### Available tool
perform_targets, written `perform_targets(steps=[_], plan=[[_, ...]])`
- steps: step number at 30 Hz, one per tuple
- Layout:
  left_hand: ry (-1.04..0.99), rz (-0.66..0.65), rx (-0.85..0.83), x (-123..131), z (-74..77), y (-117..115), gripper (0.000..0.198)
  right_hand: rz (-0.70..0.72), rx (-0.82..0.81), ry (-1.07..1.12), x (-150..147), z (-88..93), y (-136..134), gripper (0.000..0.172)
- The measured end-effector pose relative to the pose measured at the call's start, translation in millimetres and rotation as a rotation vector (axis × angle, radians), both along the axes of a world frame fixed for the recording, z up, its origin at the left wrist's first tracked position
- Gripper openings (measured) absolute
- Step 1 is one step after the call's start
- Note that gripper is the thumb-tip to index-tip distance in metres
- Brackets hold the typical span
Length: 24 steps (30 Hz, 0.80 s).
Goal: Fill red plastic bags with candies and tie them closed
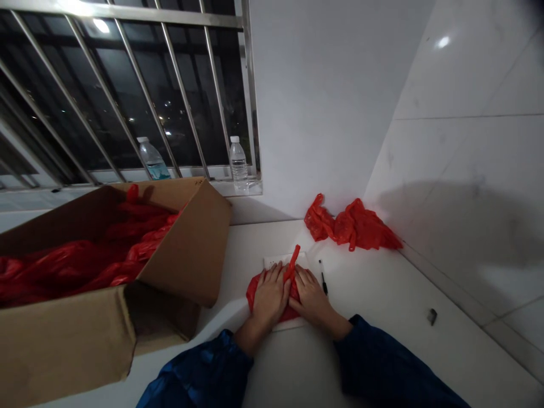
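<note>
Both hands press down on a red plastic bag [285, 315] that lies on a flat white object [302, 259], perhaps a sheet or board. My left hand [271, 296] rests flat on the bag's left part, fingers stretched forward. On the right part lies my right hand [313, 299], its fingers also extended. One handle loop of the bag sticks up and away between the two hands. A thin dark tool [324, 284], like a small screwdriver, lies just right of my right hand. Much of the bag is hidden under my palms.
At the left stands an open cardboard box [187, 249] full of red plastic bags [80, 260]. More crumpled red bags [361, 226] lie against the back wall. Two plastic bottles, one with a blue label [156, 164] and one clear [238, 164], stand by the barred window. A small dark object [432, 316] lies at right.
</note>
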<state>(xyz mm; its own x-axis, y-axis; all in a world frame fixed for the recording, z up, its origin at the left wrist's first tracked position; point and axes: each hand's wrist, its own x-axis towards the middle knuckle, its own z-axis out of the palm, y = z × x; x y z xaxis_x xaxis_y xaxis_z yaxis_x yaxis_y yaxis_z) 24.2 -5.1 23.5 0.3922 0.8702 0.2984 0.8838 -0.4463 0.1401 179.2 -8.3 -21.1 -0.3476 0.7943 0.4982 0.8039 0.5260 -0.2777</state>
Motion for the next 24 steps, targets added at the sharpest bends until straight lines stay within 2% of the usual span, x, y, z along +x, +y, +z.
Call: perform_targets(steps=[6, 11, 24], plan=[[-0.133, -0.025, 0.015, -4.1, -11.3, 1.3, 0.048, -0.030, 0.031, 0.001, -2.7, -1.1, -1.5, 0.069], [-0.153, -0.035, 0.023, -5.9, -18.7, 4.8, 0.047, -0.033, 0.029, 0.007, -3.9, -0.6, -1.5, 0.070], [-0.205, -0.043, -0.006, -5.9, -25.7, 9.4, 0.047, -0.022, -0.007, 0.050, -5.4, -2.2, -1.1, 0.072]])
